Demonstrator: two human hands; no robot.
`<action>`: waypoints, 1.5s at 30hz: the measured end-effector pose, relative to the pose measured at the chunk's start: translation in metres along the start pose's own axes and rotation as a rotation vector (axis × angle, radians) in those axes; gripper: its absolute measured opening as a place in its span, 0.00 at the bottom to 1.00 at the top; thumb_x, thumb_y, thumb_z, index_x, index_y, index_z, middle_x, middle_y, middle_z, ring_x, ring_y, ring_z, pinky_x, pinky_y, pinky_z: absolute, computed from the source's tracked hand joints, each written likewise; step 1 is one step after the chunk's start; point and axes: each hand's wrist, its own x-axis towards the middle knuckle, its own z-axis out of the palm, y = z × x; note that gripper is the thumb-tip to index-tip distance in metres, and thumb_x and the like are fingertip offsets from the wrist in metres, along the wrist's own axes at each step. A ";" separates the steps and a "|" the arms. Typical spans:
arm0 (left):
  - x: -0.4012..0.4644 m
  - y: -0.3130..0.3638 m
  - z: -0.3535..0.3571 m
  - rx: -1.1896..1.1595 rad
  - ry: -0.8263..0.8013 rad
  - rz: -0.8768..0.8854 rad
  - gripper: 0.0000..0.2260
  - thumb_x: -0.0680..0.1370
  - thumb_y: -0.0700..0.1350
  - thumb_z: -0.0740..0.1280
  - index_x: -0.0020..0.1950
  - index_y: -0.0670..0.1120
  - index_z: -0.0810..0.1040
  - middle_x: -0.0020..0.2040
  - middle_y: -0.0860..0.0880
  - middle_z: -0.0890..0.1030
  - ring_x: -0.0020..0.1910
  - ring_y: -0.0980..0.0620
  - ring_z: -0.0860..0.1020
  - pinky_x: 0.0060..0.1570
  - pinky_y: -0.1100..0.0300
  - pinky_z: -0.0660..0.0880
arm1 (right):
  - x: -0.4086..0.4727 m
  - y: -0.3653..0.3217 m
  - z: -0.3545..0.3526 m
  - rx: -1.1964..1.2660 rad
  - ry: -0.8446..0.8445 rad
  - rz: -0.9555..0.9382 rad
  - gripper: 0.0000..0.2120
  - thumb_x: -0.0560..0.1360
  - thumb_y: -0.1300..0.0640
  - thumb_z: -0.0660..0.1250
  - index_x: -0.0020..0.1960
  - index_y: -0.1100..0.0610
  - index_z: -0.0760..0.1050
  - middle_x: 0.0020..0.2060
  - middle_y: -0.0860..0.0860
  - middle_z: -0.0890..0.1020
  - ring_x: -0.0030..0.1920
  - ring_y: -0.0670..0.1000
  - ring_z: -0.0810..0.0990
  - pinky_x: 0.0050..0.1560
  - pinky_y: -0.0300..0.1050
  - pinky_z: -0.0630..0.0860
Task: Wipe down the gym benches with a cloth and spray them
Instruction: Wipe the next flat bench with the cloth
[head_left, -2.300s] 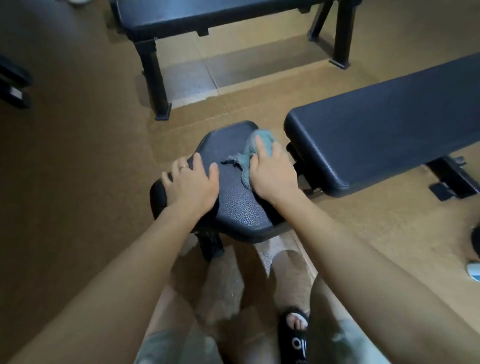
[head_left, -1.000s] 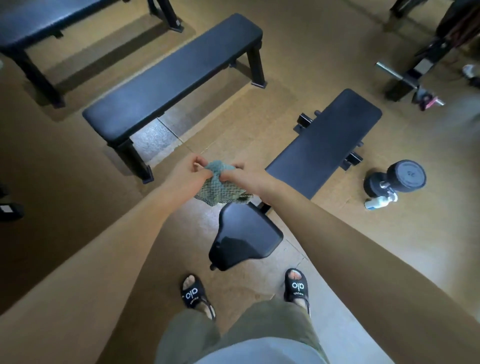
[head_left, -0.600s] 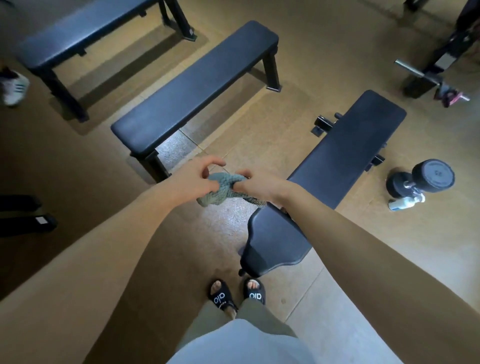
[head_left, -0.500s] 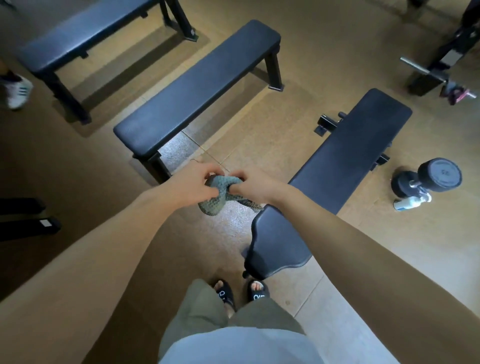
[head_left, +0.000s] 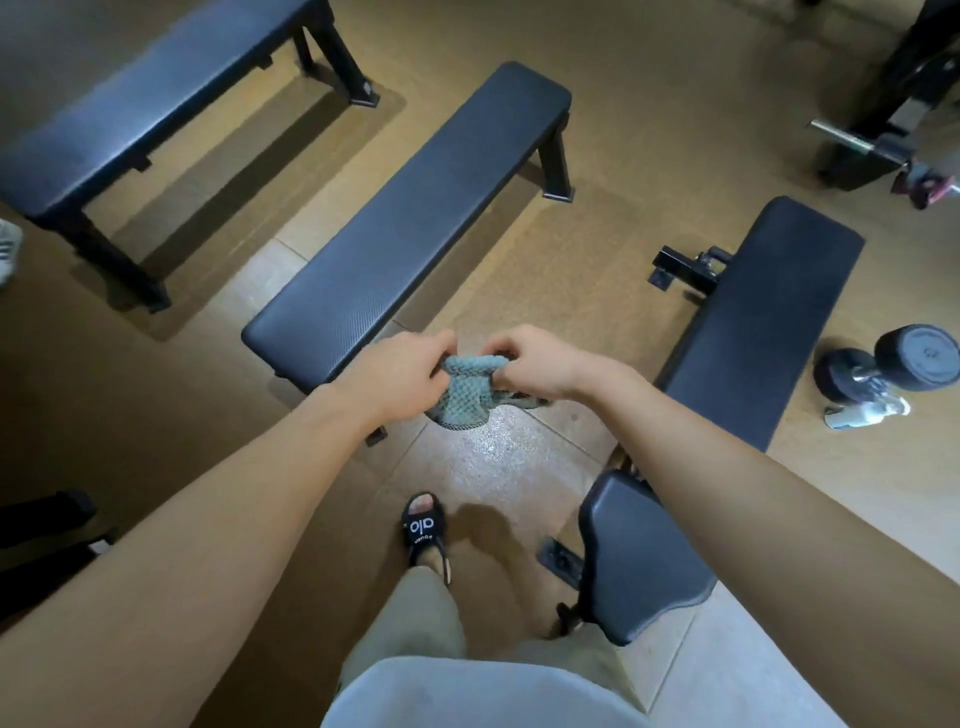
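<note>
We see three black benches: a flat bench (head_left: 415, 218) at 12 o'clock, another flat bench (head_left: 140, 98) at 10 o'clock, and an adjustable bench (head_left: 748, 332) at 3 o'clock. A dumbbell (head_left: 888, 364) lies beside it, touching a spray bottle (head_left: 862, 413). At centre, our left hand (head_left: 400, 374) and right hand (head_left: 535, 364) both pinch the teal cloth (head_left: 465, 397), held in the air.

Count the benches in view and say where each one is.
3. Flat bench far left; flat bench in the middle; adjustable bench on the right, running down to its seat pad. Others may lie outside the frame.
</note>
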 end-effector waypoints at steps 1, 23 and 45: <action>0.005 -0.017 -0.009 -0.030 -0.005 -0.009 0.03 0.80 0.47 0.63 0.52 0.50 0.70 0.44 0.51 0.77 0.46 0.47 0.77 0.36 0.55 0.67 | 0.014 -0.014 -0.001 0.037 0.006 0.014 0.10 0.74 0.67 0.65 0.48 0.54 0.79 0.39 0.55 0.80 0.31 0.52 0.74 0.23 0.40 0.68; 0.103 -0.299 0.054 -0.115 0.282 -0.539 0.05 0.79 0.47 0.67 0.49 0.46 0.73 0.47 0.48 0.75 0.46 0.43 0.76 0.40 0.52 0.70 | 0.349 -0.036 0.117 0.367 0.367 -0.016 0.16 0.76 0.54 0.69 0.63 0.53 0.74 0.50 0.49 0.80 0.51 0.49 0.79 0.61 0.53 0.78; 0.194 -0.459 0.406 0.161 0.518 -0.309 0.27 0.86 0.52 0.51 0.82 0.41 0.60 0.80 0.37 0.64 0.79 0.40 0.64 0.77 0.44 0.62 | 0.636 0.111 0.328 -0.228 0.969 -0.491 0.18 0.80 0.54 0.56 0.65 0.59 0.78 0.69 0.55 0.76 0.74 0.57 0.69 0.78 0.57 0.55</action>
